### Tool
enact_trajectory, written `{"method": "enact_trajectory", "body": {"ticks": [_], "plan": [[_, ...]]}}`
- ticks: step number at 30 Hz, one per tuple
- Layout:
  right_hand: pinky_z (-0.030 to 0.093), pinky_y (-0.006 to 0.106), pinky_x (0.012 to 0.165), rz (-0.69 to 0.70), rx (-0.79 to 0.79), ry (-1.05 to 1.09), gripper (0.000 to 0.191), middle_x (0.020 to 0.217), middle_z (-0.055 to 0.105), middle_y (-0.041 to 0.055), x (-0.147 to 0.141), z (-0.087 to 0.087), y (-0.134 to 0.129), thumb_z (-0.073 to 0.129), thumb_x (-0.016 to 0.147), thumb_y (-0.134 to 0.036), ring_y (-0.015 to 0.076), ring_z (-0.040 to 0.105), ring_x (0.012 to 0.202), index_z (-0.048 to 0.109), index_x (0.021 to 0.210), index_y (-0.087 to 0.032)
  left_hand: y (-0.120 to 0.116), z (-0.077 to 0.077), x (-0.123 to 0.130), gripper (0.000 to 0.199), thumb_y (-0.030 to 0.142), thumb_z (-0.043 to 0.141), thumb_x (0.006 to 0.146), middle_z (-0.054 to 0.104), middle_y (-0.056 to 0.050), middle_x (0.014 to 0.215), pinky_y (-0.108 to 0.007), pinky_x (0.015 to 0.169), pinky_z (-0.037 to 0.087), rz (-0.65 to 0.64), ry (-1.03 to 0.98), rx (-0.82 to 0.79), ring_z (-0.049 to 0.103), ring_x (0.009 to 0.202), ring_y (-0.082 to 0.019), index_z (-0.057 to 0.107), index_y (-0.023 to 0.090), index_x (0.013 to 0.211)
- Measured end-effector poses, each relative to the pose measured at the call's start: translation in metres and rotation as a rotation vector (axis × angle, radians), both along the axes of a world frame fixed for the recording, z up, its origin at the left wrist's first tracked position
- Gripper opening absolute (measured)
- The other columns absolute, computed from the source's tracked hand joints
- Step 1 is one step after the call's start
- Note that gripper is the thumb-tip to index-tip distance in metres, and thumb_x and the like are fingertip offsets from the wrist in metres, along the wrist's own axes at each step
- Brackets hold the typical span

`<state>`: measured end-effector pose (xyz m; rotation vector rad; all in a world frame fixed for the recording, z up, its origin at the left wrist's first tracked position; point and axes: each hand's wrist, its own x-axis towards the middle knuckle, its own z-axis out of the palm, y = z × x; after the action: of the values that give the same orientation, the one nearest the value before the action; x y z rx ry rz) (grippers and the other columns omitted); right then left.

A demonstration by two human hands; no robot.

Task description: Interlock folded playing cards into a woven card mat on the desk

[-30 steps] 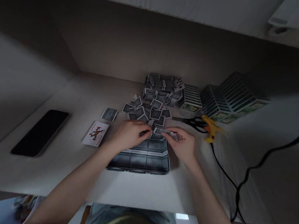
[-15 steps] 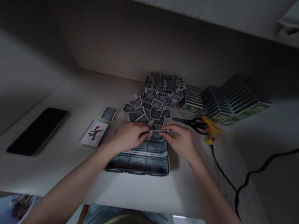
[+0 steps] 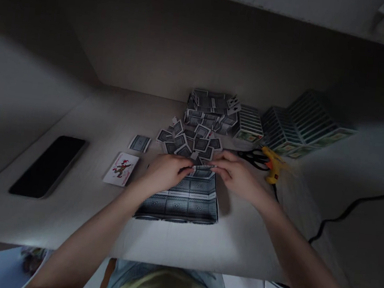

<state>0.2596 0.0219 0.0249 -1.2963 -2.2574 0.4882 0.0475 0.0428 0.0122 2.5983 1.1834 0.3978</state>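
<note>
A shallow tray made of playing cards (image 3: 181, 203), patterned backs showing inside, lies on the table in front of me. My left hand (image 3: 168, 171) pinches the top of its far wall near the middle, fingers closed, and covers its far left part. At the far right corner my right hand (image 3: 232, 171) has thumb and fingers closed on the same wall's top edge. Just beyond the hands spreads a loose heap of folded cards (image 3: 185, 143). Left of the tray are a stack of cards with a joker on top (image 3: 121, 169) and a small folded card piece (image 3: 140, 143).
A black phone (image 3: 48, 167) lies at left. Behind the heap stands a box of cards (image 3: 211, 111), with stepped card blocks (image 3: 298, 124) to its right. Black scissors (image 3: 254, 158) and a yellow glue gun (image 3: 273, 167) with a dark cable lie at right.
My right hand has shifted slightly along the far wall's edge, and its forearm has swung outward to the right. The view has moved a little. My left hand keeps its place on the wall.
</note>
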Motion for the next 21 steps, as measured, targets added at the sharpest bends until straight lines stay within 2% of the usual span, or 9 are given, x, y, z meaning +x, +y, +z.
{"method": "enact_trajectory", "body": {"ticks": [2, 5, 13, 15, 19, 21], "plan": [[0.043, 0.028, 0.071, 0.035, -0.005, -0.094, 0.019, 0.078, 0.062, 0.004, 0.003, 0.012, 0.002, 0.051, 0.08, -0.011, 0.0171, 0.056, 0.082, 0.067, 0.078, -0.02, 0.0, 0.0, 0.0, 0.023, 0.033, 0.044, 0.085, 0.069, -0.001, 0.087, -0.026, 0.065, 0.042, -0.002, 0.008, 0.009, 0.062, 0.077, -0.017, 0.064, 0.024, 0.092], [0.042, 0.027, 0.068, -0.009, -0.009, -0.088, 0.015, 0.074, 0.064, 0.0027, 0.002, 0.018, 0.005, 0.057, 0.075, -0.008, 0.0159, 0.057, 0.075, 0.068, 0.077, -0.019, 0.0, 0.0, 0.0, 0.021, 0.031, 0.046, 0.084, 0.069, -0.001, 0.086, -0.026, 0.066, 0.043, -0.01, 0.009, 0.01, 0.062, 0.078, -0.017, 0.064, 0.023, 0.092], [0.044, 0.026, 0.066, -0.143, 0.048, -0.006, 0.01, 0.074, 0.067, 0.0034, 0.002, 0.0, 0.001, 0.062, 0.072, -0.011, 0.0163, 0.06, 0.073, 0.068, 0.076, -0.018, 0.001, -0.003, 0.0, 0.021, 0.031, 0.047, 0.084, 0.069, -0.001, 0.092, -0.026, 0.069, 0.044, 0.003, -0.012, -0.01, 0.062, 0.082, -0.017, 0.064, 0.024, 0.095], [0.045, 0.027, 0.067, -0.129, 0.03, -0.057, 0.011, 0.077, 0.068, 0.0037, 0.002, 0.003, -0.002, 0.061, 0.073, -0.013, 0.0173, 0.061, 0.074, 0.069, 0.078, -0.019, 0.001, -0.003, 0.0, 0.022, 0.031, 0.047, 0.084, 0.069, -0.001, 0.093, -0.026, 0.07, 0.044, 0.016, -0.007, -0.01, 0.062, 0.083, -0.017, 0.063, 0.024, 0.095], [0.045, 0.03, 0.075, -0.034, 0.026, -0.108, 0.024, 0.093, 0.068, 0.0047, -0.005, 0.017, -0.004, 0.061, 0.075, -0.015, 0.0191, 0.06, 0.086, 0.066, 0.098, -0.021, 0.0, -0.001, 0.0, 0.023, 0.031, 0.045, 0.084, 0.069, -0.001, 0.091, -0.027, 0.07, 0.045, 0.006, 0.003, -0.016, 0.062, 0.082, -0.018, 0.063, 0.023, 0.095], [0.045, 0.029, 0.075, -0.013, 0.039, -0.082, 0.022, 0.092, 0.068, 0.0033, -0.01, 0.021, -0.005, 0.058, 0.078, -0.016, 0.0177, 0.061, 0.085, 0.066, 0.097, -0.023, 0.0, 0.0, 0.0, 0.022, 0.03, 0.045, 0.084, 0.069, -0.002, 0.091, -0.027, 0.071, 0.045, 0.005, -0.004, -0.024, 0.062, 0.083, -0.018, 0.063, 0.023, 0.095]]}}
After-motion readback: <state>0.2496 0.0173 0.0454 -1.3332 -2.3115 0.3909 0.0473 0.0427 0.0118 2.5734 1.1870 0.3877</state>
